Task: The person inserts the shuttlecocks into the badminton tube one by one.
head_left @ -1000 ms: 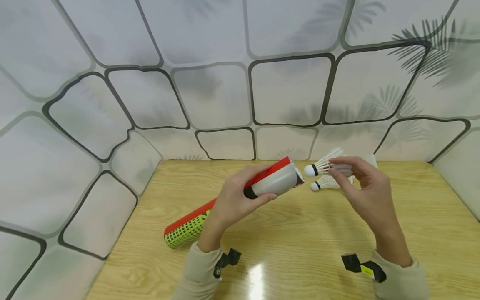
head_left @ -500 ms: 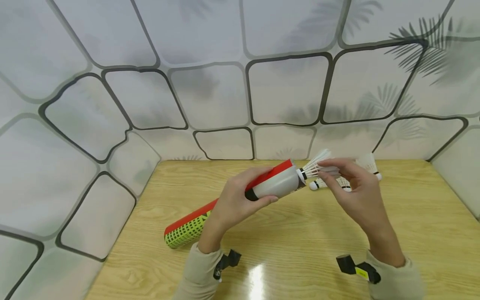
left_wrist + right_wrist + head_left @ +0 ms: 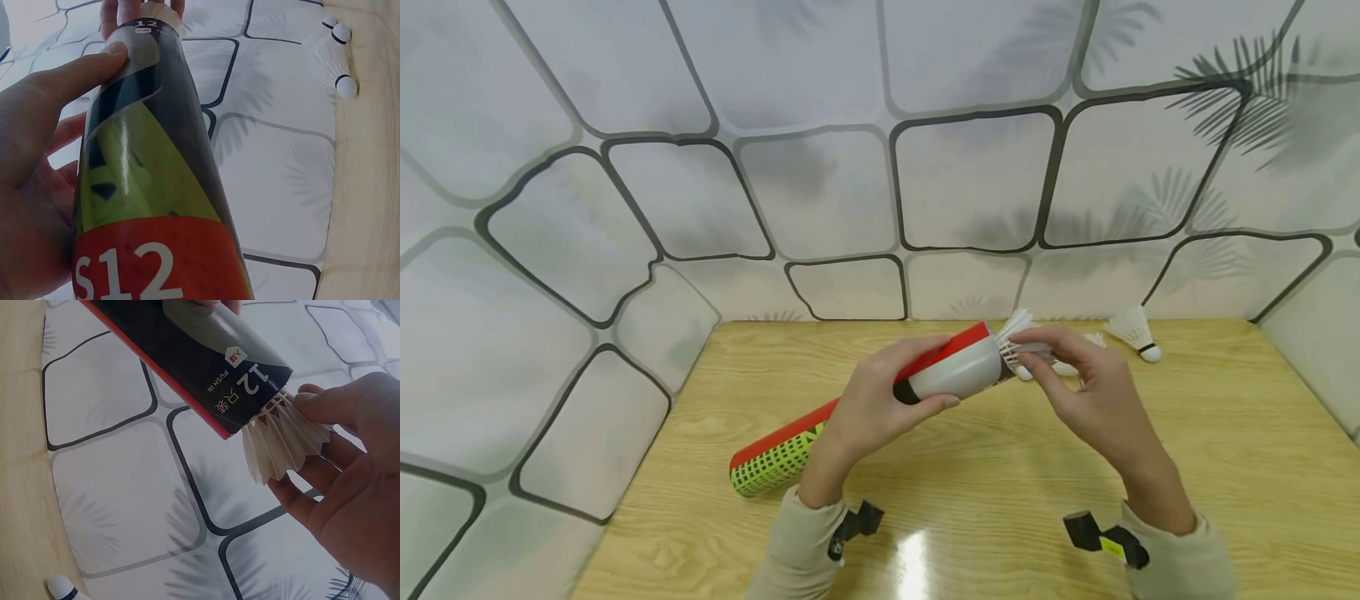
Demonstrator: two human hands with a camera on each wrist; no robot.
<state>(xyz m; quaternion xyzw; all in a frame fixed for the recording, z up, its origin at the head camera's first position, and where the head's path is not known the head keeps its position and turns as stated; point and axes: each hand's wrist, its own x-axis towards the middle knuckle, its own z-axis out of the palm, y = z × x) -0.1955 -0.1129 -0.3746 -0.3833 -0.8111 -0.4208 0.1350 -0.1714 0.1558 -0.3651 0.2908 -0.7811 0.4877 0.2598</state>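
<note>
My left hand [image 3: 868, 400] grips a long red, grey and lime-green shuttlecock tube [image 3: 958, 371] around its upper part, tilted with the mouth toward the right. "S12" shows on the tube [image 3: 150, 187] in the left wrist view. At the mouth, my right hand [image 3: 1093, 392] pinches a white shuttlecock [image 3: 1009, 340] by its feathers, thumb on one side and fingers on the other. Seen from the right wrist, the shuttlecock [image 3: 281, 444] has its cork hidden inside the tube, while the feather skirt sticks out of the end.
Another shuttlecock [image 3: 1135, 332] lies on the wooden table [image 3: 970, 483] at the back right. More shuttlecocks lie partly hidden behind my right hand; one white cork [image 3: 1024, 373] shows below the tube mouth. A patterned wall covering [image 3: 977, 183] rises behind the table.
My right hand has moved left with the shuttlecock, from just outside the mouth until its cork went into the tube. The left hand and tube have barely moved.
</note>
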